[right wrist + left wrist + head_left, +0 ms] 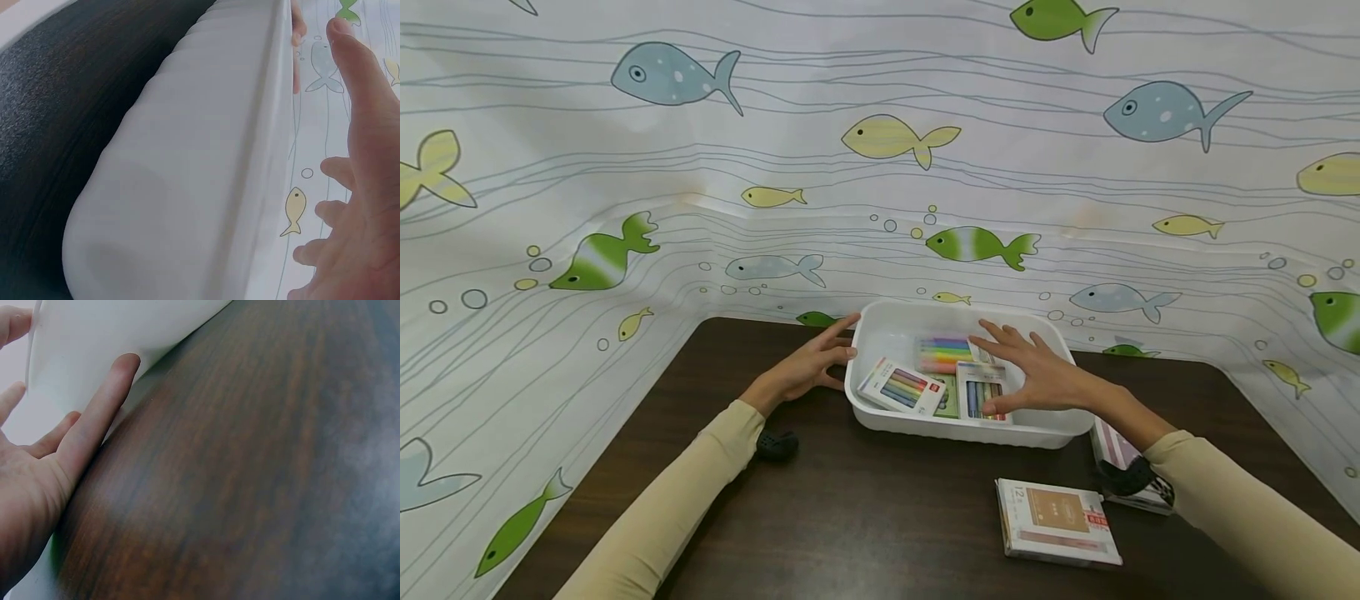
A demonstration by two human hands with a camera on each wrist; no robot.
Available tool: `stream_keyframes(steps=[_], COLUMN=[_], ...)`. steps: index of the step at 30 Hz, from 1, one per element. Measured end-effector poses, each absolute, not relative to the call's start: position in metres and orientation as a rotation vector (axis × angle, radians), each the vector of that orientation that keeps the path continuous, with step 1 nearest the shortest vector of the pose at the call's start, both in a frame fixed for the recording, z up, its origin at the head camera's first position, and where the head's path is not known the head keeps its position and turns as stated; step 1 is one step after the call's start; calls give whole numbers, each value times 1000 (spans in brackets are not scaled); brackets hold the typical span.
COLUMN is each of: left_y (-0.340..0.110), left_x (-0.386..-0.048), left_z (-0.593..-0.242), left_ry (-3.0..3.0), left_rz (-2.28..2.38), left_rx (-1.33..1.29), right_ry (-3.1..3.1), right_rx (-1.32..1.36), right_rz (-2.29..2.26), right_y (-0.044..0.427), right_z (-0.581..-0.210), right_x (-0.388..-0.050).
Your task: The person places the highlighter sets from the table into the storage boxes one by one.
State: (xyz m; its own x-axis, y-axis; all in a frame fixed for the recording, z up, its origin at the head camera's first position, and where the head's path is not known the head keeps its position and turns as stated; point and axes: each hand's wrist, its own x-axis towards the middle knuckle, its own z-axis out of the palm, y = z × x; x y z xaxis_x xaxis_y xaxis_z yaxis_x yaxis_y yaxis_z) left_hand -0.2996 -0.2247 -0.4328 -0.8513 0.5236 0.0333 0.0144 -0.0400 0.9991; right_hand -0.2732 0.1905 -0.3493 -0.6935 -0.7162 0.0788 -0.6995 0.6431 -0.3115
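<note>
A white plastic bin (955,427) stands on the dark table. My left hand (805,364) is at its left side, fingers touching the rim; in the left wrist view the thumb (100,412) lies extended along the outer wall. Over the bin's right half, my right hand (1048,379) is spread and holds nothing; the right wrist view shows it above the rim. Inside lie a tilted white box of coloured sticks (904,388), a second such box (981,390) near my right thumb, a rainbow-coloured pack (942,352) and a partly covered green package (951,398).
A white box with a brown panel (1058,518) lies on the table (865,517) in front of the bin. Another box with pinkish stripes (1118,450) sits to its right, partly behind my right wrist. Fish-patterned sheeting (887,183) surrounds the back and sides.
</note>
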Motion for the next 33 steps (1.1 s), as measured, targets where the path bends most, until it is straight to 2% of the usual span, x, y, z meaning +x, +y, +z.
stream_keyframes(steps=[14, 33], left_y=[-225, -224], left_x=[-297, -298], left_z=[-432, -433], left_ry=[1873, 1860], left_rz=[1963, 1966], left_rx=[550, 547], right_ry=[2812, 2844], right_rx=[-1177, -1087], right_rz=[-534, -617], right_y=[206, 253], right_z=[-350, -349], right_x=[-269, -260])
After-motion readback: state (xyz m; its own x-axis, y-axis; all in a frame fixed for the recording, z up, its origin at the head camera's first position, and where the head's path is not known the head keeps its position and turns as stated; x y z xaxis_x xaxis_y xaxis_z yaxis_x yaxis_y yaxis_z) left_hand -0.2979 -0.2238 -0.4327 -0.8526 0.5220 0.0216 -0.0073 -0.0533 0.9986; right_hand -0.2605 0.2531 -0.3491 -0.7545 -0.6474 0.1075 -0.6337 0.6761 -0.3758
